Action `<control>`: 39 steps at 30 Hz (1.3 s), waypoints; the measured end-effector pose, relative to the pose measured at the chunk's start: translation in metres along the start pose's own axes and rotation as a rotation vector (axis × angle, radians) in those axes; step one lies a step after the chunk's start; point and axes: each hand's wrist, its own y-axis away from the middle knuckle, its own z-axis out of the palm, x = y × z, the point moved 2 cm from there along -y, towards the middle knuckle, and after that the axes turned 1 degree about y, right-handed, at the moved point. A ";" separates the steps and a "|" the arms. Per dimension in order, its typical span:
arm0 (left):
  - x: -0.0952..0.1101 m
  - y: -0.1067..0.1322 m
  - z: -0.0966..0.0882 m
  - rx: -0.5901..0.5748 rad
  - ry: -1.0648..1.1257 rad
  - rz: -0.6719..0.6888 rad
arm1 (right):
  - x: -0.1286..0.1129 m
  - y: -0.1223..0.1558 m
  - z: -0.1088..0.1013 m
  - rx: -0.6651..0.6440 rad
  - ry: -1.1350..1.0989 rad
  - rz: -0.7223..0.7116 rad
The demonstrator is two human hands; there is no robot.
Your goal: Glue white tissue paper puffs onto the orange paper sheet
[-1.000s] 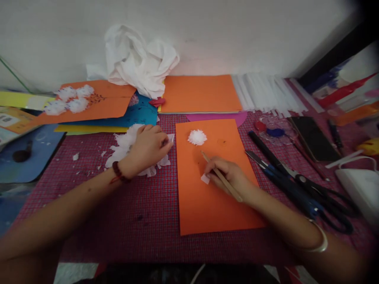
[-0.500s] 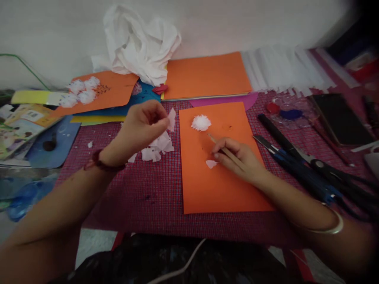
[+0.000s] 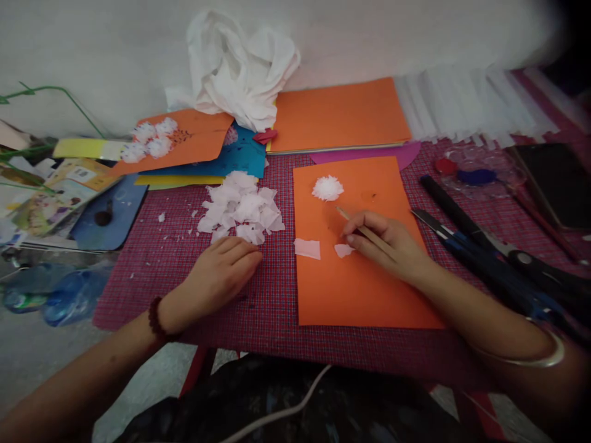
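My right hand (image 3: 388, 246) grips a thin pale wooden stick (image 3: 364, 231), its tip over an orange sheet (image 3: 351, 295). Beneath those fingers lies a small white paper scrap (image 3: 343, 250), partly hidden. A squarish piece of thin white paper (image 3: 307, 248) rests at the sheet's left edge, and a fluffy white paper puff (image 3: 327, 188) sits near its top. To the left, my left hand (image 3: 226, 271) rests on the checked cloth with its fingers curled together, just below a pile of torn white tissue pieces (image 3: 242, 206). Its fingertips are hidden; I see nothing held.
Right of the sheet lie a blue cutter (image 3: 480, 258), black-handled scissors (image 3: 526, 258), a paint palette (image 3: 480, 175) and a phone (image 3: 554, 184). Behind are crumpled white cloth or paper (image 3: 240, 74), more orange sheets (image 3: 339, 117) and a puff-decorated orange card (image 3: 203, 138). Booklets (image 3: 69, 191) lie left.
My left hand has moved down from above the pile and no longer holds the paper piece. A squarish paper piece now lies on the orange sheet. My right hand keeps its grip on the stick.
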 end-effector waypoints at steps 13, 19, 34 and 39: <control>-0.041 -0.015 0.008 0.123 0.220 -0.314 | -0.008 0.000 0.000 -0.021 0.042 0.035; -0.033 -0.039 -0.013 0.169 0.875 -0.703 | -0.005 0.000 0.002 0.019 0.003 -0.023; 0.040 -0.139 0.032 -0.045 1.377 -0.643 | -0.017 0.000 0.000 0.084 -0.294 0.024; 0.040 -0.138 0.038 0.009 1.431 -0.664 | -0.021 0.002 -0.004 0.174 -0.286 0.011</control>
